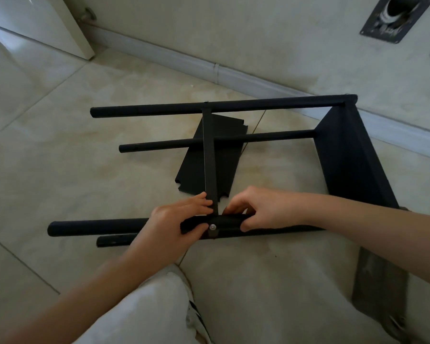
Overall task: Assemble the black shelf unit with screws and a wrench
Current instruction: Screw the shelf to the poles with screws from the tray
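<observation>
Both hands meet at the near tube [97, 225] of the shelf frame, which lies on its side on the tiled floor [60, 135]. Left hand [174, 219]: fingers curled round the tube just left of the joint, thumb lying along the tube toward the screw [212, 227]. Right hand [263, 209]: fingers bent over the tube just right of the joint, thumb underneath; whether it pinches a small tool there cannot be told, since the fingertips hide that spot. Screw: silver head, seated in a bracket at the foot of the crossbar [210, 157], between the two thumbs. Crossbar: flat black strip running from the near tube up to the far tube [209, 106]. Middle tube [209, 141]: thinner, parallel to the other two, passing behind the crossbar. End panel [353, 155]: black, joining the tubes at the right end of the frame. Loose panel [196, 165]: black, notched at its corners, flat on the floor under the frame. Short tube [114, 240]: visible just below the near tube at left. Knee [147, 306]: in pale trousers, bottom centre, with a shoe [196, 316] beside it. Baseboard [209, 68] and wall [258, 33] run behind the frame; a dark wall plate [395, 18] is at upper right.
</observation>
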